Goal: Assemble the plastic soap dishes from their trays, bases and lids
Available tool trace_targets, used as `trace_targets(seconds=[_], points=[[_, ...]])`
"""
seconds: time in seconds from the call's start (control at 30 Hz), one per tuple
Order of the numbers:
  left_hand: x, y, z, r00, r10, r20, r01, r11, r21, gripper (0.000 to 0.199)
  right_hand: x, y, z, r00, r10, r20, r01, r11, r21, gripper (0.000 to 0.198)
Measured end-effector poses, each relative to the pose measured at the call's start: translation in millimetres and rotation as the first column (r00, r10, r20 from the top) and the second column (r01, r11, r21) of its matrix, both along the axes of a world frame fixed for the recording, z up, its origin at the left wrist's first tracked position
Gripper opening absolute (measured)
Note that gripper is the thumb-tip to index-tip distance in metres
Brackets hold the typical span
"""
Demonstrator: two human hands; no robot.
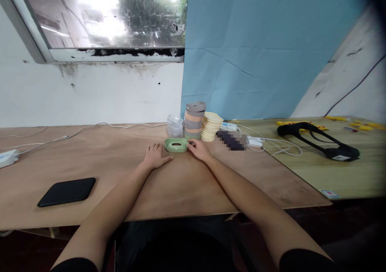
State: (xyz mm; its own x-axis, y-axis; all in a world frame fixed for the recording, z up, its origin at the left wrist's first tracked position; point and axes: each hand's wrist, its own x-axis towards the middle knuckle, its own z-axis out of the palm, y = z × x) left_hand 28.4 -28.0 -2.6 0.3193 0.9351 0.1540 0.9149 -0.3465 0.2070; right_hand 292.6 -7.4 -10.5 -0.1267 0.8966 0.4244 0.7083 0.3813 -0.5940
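A light green oval lid-like piece [176, 148] with a slot in its middle lies on the wooden table, just in front of several stacked containers. My right hand [199, 149] has its fingertips closed at the right end of this green piece. My left hand [155, 157] rests palm down on the tabletop, fingers apart, a little left of the green piece and holding nothing. Behind the piece stands a tall stack of grey, orange and green cups or bins [194, 121]. Clear plastic cups [175, 126] stand to its left, and a pile of nested cream-coloured pieces [210, 126] to its right.
A black phone-like slab [66, 192] lies at the front left of the table [181, 191]. White cables and a power strip [8, 158] run along the back and left. On the right are a blurred-out dark item [231, 140], a white adapter [254, 142] and a black headband-shaped device [319, 141].
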Motion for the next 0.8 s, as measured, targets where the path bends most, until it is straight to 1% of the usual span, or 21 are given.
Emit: trace_targets(seconds=[0.07, 0.27, 0.53, 0.63, 0.8], points=[[-0.6, 0.7, -1.4, 1.0, 0.017, 0.013, -0.017, 1.0, -0.001, 0.096, -0.2, -0.6, 0.4, 1.0, 0.013, 0.026, -0.013, 1.0, -0.001, 0.031], [-2.9, 1.3, -2.1, 0.999, -0.02, 0.034, 0.021, 1.0, -0.017, 0.087, -0.5, -2.2, 0.8, 0.997, 0.047, 0.053, -0.046, 0.999, -0.014, 0.032], [-3.5, 0.9, -1.1, 1.0, -0.022, 0.008, 0.023, 0.999, -0.043, 0.09, -0.8, -5.9, 4.9, 0.989, 0.088, 0.122, -0.085, 0.996, -0.029, 0.042], [-3.1, 1.5, -1.6, 1.0, -0.023, 0.003, 0.023, 0.999, -0.043, 0.089, -1.9, -7.0, 6.5, 0.984, 0.095, 0.152, -0.094, 0.995, -0.011, 0.04], [-2.8, 2.1, -2.3, 1.0, -0.009, 0.003, 0.009, 0.999, -0.04, 0.09, -2.7, -7.4, 6.0, 0.988, 0.1, 0.121, -0.1, 0.995, -0.008, 0.036]])
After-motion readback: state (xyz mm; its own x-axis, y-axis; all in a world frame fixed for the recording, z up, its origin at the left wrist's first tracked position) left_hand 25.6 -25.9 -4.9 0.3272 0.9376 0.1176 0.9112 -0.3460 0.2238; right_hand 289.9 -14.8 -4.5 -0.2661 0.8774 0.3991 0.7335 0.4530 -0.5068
